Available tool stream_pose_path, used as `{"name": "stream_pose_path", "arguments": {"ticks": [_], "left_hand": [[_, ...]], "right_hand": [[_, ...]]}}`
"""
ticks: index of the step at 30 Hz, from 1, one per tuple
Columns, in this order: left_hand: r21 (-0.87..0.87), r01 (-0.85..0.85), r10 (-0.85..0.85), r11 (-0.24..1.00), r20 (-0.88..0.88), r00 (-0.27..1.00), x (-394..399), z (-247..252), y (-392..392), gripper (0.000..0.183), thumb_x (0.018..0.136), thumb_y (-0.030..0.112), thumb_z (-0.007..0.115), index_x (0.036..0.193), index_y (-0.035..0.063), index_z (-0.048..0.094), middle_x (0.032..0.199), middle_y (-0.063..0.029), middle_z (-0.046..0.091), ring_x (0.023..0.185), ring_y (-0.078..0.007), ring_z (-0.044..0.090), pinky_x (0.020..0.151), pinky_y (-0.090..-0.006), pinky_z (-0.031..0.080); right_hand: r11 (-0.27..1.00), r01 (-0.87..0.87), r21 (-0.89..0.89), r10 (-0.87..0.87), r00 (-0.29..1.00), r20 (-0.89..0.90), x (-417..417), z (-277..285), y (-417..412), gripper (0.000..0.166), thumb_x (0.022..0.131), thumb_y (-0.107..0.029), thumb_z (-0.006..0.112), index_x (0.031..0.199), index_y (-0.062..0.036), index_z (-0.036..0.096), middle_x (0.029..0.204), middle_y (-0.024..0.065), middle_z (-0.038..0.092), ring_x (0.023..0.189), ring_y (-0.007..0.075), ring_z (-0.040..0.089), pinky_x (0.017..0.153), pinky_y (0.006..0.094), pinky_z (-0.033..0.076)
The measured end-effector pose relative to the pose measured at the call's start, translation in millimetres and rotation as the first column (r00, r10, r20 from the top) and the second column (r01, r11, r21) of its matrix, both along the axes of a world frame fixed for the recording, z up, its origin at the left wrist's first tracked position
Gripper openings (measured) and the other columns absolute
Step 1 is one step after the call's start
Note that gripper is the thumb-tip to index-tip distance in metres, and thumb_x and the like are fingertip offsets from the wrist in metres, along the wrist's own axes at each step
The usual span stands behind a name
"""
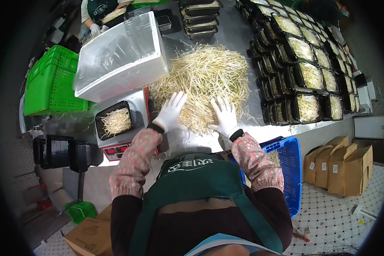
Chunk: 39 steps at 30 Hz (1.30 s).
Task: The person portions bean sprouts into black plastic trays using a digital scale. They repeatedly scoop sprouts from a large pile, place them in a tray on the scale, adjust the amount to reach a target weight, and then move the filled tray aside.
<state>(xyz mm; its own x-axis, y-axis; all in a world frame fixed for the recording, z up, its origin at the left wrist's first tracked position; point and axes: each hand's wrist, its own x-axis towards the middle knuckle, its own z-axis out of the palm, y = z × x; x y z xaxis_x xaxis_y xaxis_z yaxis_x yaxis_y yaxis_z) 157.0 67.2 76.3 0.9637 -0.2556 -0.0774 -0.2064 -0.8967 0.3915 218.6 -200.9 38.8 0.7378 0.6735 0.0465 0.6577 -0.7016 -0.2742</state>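
Observation:
A large heap of bean sprouts [211, 76] lies on the metal table [192, 142]. My left hand [171, 112], in a white glove, rests with spread fingers at the heap's near left edge. At its near right edge is my right hand [225, 117], gloved too, its fingers apart and touching the sprouts. Neither hand grips anything that shows. Left of my left hand, a black plastic tray [107, 137] with sprouts in it sits on a digital scale [139, 110] with a lit red display.
A white foam box [121, 86] with clear lids and a green crate [56, 83] stand left. Filled, stacked trays [307, 75] line the right. A blue crate [292, 176] is below the table edge; empty black trays [60, 152] are at left. A co-worker's gloved hand [95, 29] is across the table.

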Motion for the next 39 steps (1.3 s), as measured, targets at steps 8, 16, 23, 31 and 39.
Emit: {"name": "stream_pose_path", "arguments": {"ticks": [8, 16, 23, 31, 39], "left_hand": [[-0.125, -0.257, 0.229, 0.958, -0.202, 0.952, 61.4, -48.1, -25.1, 0.097, 0.065, 0.027, 0.082, 0.148, 0.0171, 0.033, 0.124, -0.022, 0.059, 0.102, -0.0355, 0.064, 0.089, -0.0398, 0.051], [-0.136, -0.198, 0.183, 0.971, -0.114, 0.976, 60.3, -4.3, -14.8, 0.073, 0.076, 0.033, 0.075, 0.139, 0.0104, 0.047, 0.098, -0.0222, 0.069, 0.091, -0.0339, 0.068, 0.08, -0.0389, 0.053], [0.015, -0.177, 0.178, 0.984, -0.057, 0.982, -10.4, -57.1, -11.7, 0.137, 0.054, 0.049, 0.088, 0.155, 0.0111, 0.005, 0.158, -0.0199, 0.015, 0.137, -0.0413, 0.031, 0.105, -0.0493, 0.036], [-0.006, -0.352, 0.344, 0.936, -0.197, 0.918, 12.9, -83.1, -31.4, 0.103, 0.066, 0.039, 0.082, 0.146, 0.0052, 0.028, 0.125, -0.0278, 0.054, 0.099, -0.0417, 0.063, 0.083, -0.0459, 0.052], [-0.1, -0.08, 0.082, 0.992, 0.011, 0.997, -23.9, -31.9, 21.1, 0.057, 0.076, 0.034, 0.075, 0.124, 0.0078, 0.058, 0.099, -0.0174, 0.069, 0.087, -0.0354, 0.067, 0.076, -0.0397, 0.054]], "right_hand": [[0.999, 0.042, 0.005, -0.038, 0.946, -0.321, 48.3, -16.1, -5.5, 0.083, 0.07, -0.028, 0.078, 0.144, -0.017, 0.042, 0.127, 0.0147, 0.056, 0.113, 0.031, 0.058, 0.092, 0.0388, 0.05], [0.981, 0.048, 0.19, 0.034, 0.914, -0.404, 80.2, 34.0, -18.3, 0.068, 0.069, -0.034, 0.073, 0.132, -0.0146, 0.056, 0.107, 0.0181, 0.068, 0.099, 0.0336, 0.065, 0.087, 0.0406, 0.051], [0.992, 0.046, -0.121, -0.055, 0.996, -0.076, 12.0, -12.9, -3.0, 0.121, 0.059, -0.041, 0.087, 0.154, -0.0174, 0.016, 0.156, 0.0169, 0.023, 0.138, 0.0383, 0.032, 0.108, 0.0559, 0.032], [0.99, 0.102, -0.101, -0.124, 0.963, -0.241, 34.6, -41.2, 9.6, 0.094, 0.067, -0.025, 0.081, 0.147, -0.0132, 0.033, 0.121, 0.0172, 0.059, 0.109, 0.033, 0.059, 0.089, 0.0406, 0.05], [0.957, 0.289, -0.019, -0.284, 0.928, -0.242, 79.5, 33.8, -52.5, 0.054, 0.075, -0.035, 0.073, 0.125, -0.0211, 0.059, 0.095, 0.0145, 0.071, 0.089, 0.0331, 0.068, 0.081, 0.0414, 0.054]]}}
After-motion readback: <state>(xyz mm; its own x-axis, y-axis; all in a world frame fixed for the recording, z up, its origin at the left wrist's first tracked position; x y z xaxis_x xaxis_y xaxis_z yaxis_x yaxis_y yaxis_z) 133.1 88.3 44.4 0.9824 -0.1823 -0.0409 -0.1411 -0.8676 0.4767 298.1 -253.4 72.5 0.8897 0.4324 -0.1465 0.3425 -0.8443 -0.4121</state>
